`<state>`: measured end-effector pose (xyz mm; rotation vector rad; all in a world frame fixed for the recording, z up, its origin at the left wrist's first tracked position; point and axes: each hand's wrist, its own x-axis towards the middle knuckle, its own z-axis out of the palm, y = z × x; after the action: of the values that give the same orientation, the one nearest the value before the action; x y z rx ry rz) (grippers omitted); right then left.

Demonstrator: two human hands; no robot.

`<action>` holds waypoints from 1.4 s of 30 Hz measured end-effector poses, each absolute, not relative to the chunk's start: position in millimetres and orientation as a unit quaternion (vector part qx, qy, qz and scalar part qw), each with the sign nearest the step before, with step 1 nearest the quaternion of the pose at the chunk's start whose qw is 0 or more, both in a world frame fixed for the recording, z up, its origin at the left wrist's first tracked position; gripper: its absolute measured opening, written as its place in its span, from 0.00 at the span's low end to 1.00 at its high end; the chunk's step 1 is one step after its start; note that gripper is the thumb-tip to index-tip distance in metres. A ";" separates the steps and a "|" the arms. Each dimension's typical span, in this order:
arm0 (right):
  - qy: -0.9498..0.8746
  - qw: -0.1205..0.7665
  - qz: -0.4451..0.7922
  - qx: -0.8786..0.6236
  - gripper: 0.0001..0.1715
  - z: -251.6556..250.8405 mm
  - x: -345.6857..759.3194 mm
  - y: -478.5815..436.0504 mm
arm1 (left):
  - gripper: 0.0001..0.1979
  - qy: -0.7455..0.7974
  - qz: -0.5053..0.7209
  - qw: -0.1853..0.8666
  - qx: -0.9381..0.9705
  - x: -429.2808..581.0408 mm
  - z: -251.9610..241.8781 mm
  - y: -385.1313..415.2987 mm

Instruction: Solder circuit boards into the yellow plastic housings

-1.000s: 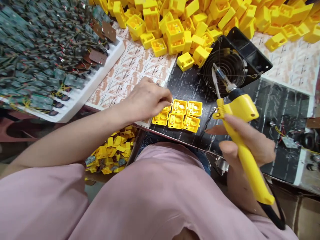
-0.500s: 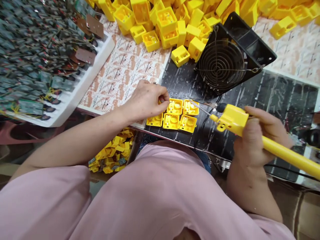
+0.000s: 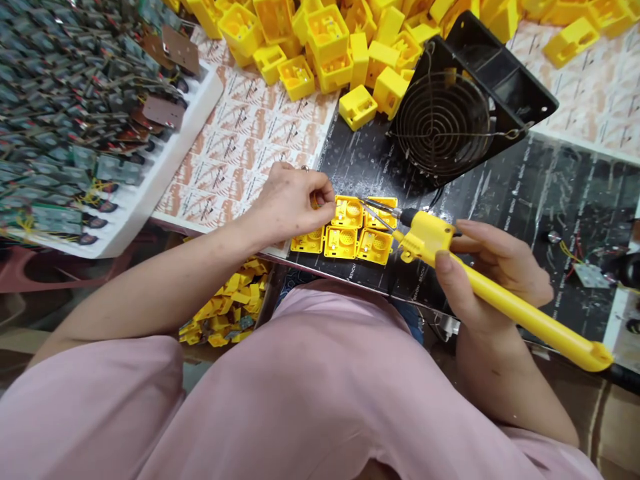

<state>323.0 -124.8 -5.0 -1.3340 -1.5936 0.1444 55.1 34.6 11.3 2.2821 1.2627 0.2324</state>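
Several open yellow plastic housings [image 3: 350, 230] lie in two rows on the black mat [image 3: 525, 200] at the bench's near edge. My left hand [image 3: 290, 200] rests at their left end, fingers pinched together on the upper-left housing. My right hand [image 3: 493, 267] grips a yellow soldering iron [image 3: 500, 293] like a pen. Its metal tip [image 3: 373, 207] points left and touches the upper row of housings.
A black fan with a wire guard [image 3: 450, 120] leans behind the housings. A heap of yellow housings [image 3: 350, 40] fills the back. A white tray of green circuit boards [image 3: 75, 113] sits at left. Yellow scraps [image 3: 225, 313] lie below the bench edge.
The soldering iron swung down from pointing up at the fan to lying level, tip now on the upper housings. My left hand stayed pinched at the housings' left end.
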 end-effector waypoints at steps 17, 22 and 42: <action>-0.704 0.521 0.044 -0.480 0.10 -2.4 315.4 -110.9 | 0.08 0.466 0.083 0.233 0.850 60.0 12.0 38.9; -0.719 0.501 0.052 -0.478 0.12 0.7 306.0 -104.4 | 0.09 0.460 0.060 0.222 0.858 65.1 11.2 42.0; -0.741 0.499 0.051 -0.446 0.16 12.2 321.2 -96.8 | 0.12 0.444 -0.033 0.195 0.874 71.1 24.6 49.8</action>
<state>321.2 -96.8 12.2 -1.0792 -1.7920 0.1244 71.1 49.8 24.6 2.4498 1.2437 -0.0918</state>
